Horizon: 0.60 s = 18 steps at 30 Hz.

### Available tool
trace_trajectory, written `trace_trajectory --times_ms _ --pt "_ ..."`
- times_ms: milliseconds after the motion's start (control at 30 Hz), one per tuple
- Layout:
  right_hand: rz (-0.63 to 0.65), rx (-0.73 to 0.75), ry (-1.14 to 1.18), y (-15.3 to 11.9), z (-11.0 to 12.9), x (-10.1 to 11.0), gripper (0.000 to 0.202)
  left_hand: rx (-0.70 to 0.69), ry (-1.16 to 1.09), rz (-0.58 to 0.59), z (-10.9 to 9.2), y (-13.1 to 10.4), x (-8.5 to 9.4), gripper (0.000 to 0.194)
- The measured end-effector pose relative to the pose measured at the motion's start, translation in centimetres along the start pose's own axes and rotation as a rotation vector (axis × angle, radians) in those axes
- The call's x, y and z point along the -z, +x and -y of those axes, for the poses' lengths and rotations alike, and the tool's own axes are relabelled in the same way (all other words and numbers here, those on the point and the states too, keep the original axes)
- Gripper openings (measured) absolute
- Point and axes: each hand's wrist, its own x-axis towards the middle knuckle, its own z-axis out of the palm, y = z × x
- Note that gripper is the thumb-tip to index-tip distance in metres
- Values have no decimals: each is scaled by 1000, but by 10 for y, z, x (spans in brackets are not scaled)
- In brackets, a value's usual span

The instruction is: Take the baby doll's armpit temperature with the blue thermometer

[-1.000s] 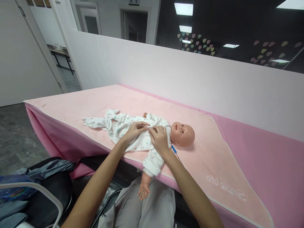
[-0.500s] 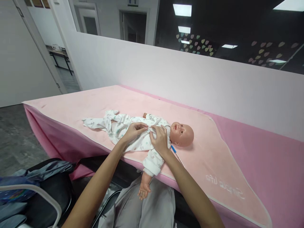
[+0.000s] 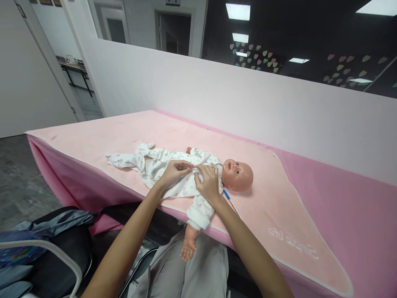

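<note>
A baby doll (image 3: 241,175) lies on its back across the pink-covered table, its head to the right. It wears a white printed outfit (image 3: 185,188) with long sleeves and legs. My left hand (image 3: 175,172) pinches the front of the outfit at the chest, fingertips closed together. From the other side my right hand (image 3: 207,181) grips the same front edge, its fingertips almost meeting those of the left. Between them a small fastening shows, too small to make out clearly. One doll arm (image 3: 188,244) hangs over the table's near edge.
A blue-capped pen (image 3: 228,195) lies beside the doll's shoulder. The pink blanket (image 3: 288,223) spreads over the table. A black chair (image 3: 66,256) with clothing on it stands at the lower left. A white wall (image 3: 248,99) with a dark window rises behind.
Both hands stay at the outfit's chest, with only slight finger movement. The whole view has shifted a little.
</note>
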Motion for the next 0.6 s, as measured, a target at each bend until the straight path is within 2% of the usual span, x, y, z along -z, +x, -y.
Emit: trace_trajectory --times_ms 267,500,600 --pt "18 -7 -31 -1 -2 -2 11 2 4 -38 -1 0 0 23" --pt "-5 -14 -41 0 -2 -3 9 34 -12 4 -3 -2 1 24" --pt "-19 -18 -27 -1 -1 -2 8 40 -71 -56 -3 -1 0 31"
